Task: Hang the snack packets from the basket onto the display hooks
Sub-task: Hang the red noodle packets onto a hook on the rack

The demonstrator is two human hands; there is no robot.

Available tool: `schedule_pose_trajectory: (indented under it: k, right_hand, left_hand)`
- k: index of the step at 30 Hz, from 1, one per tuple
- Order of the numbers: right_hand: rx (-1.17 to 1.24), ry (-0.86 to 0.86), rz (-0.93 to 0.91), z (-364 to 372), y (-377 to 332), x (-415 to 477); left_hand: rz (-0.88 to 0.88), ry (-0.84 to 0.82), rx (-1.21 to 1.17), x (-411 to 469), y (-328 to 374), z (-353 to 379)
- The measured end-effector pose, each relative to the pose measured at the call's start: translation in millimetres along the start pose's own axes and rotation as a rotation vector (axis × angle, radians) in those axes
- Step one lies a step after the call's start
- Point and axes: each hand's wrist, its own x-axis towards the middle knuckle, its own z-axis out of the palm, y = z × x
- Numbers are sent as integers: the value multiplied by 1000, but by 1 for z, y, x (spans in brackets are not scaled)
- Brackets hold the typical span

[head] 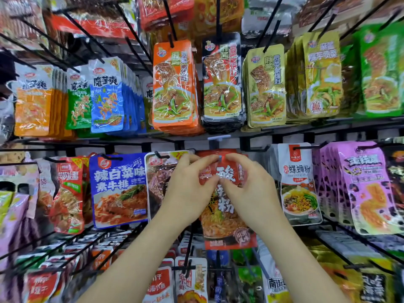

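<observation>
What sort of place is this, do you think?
Most likely a shop's snack aisle. Rows of black display hooks carry stacked packets, such as the orange packets and the blue packet, and the left hand and right hand pinch a red packet at one hook.

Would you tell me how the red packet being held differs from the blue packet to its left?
The red packet is pinched near its top by the left hand and right hand; the blue packet hangs untouched from its hook. The red packet reaches lower than the blue packet. Both show pictured food and white characters.
</observation>
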Motion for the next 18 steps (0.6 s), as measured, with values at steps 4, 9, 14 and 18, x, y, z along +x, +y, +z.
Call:
schedule_pose_trajectory:
  k: [4,9,14,18]
  right_hand:
    - [-64,-114,32,7,10,-4]
    - [-130,-175,-8,13,13,-1]
    - [-167,-186,94,17,18,9]
    - [-184,-228,187,22,27,15]
  left_hand:
    - [189,89,442,-10,-14,-1]
    - [366,-36,793,-13,-19,9]
    - [365,-142,1016,-3,-30,20]
    - [359,-150,1073,4,-34,27]
